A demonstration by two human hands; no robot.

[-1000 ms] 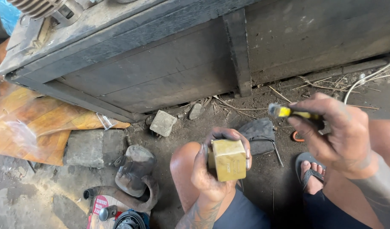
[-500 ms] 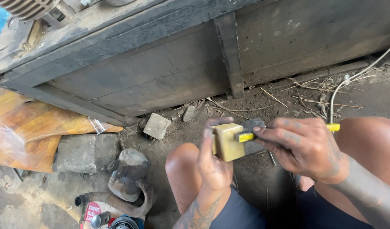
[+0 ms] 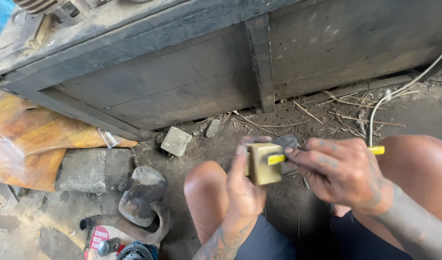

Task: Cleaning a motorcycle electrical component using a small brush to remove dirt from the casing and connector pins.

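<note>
Now the left hand (image 3: 242, 185) is gripping a brass block (image 3: 263, 162) above the knee, while the right hand (image 3: 339, 171), closed around a yellow tool (image 3: 375, 150), is pressing on it; the tip may be slipping toward the fingers (image 3: 240, 159).

A small brass-coloured block (image 3: 263, 163), boxy and dull yellow, is held upright above the knees. A thin yellow-handled tool (image 3: 327, 155) lies nearly level, its left end touching the block's front face.

Both forearms are bare and tattooed; dark ink also marks the back of the right hand (image 3: 343, 175) and its fingers. Grime coats the left hand (image 3: 242, 185). Dark navy shorts (image 3: 274, 240) leave the knees bare.
</note>
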